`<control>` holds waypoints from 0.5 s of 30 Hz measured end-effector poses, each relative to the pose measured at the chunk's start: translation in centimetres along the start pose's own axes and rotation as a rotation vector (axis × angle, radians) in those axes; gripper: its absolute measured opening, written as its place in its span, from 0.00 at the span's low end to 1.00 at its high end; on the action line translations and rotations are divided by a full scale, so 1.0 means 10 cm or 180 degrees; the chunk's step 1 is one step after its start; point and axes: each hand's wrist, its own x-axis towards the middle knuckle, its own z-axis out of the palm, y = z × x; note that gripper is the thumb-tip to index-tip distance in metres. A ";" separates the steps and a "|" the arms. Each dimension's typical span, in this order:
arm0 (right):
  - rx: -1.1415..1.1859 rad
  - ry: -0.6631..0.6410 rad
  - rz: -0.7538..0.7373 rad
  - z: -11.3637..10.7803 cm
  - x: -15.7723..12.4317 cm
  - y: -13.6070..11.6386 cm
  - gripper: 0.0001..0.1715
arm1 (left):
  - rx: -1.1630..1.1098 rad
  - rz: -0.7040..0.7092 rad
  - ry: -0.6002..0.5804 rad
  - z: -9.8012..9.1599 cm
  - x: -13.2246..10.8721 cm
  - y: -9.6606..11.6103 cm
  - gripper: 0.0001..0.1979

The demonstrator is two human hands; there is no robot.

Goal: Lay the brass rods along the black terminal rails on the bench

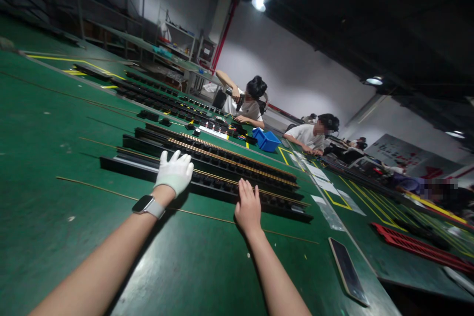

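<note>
My left hand (174, 173), in a white glove with a watch at the wrist, lies over the nearest long black rail (128, 165) with its fingers spread. My bare right hand (248, 206) rests flat on the same rail further right, fingers stretched out close together. Thin brass-coloured rods (277, 195) run along the rails beside my fingers. Behind stand more black rails (218, 157), side by side. One loose rod (96, 187) lies on the green table in front and passes by my wrists.
A phone (347, 269) lies at the right near the table edge. Beyond the rails are a blue bin (266, 140), plastic bags (331, 215), and more black strips (155, 96). A red slatted part (422, 247) lies far right. Several people work across the tables.
</note>
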 end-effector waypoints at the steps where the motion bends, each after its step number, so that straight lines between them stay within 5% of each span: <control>1: 0.0021 0.0003 -0.0001 0.00 0.00 0.00 0.48 | 0.0010 0.0006 -0.0084 0.00 0.00 -0.02 0.24; 8: 0.0050 0.0057 -0.0069 0.01 -0.01 -0.02 0.51 | -0.0082 -0.0029 0.0012 -0.03 0.05 -0.02 0.24; 15: 0.0281 0.0371 -0.0219 -0.12 -0.05 -0.05 0.45 | -0.0685 0.0695 0.0334 -0.41 0.13 0.32 0.23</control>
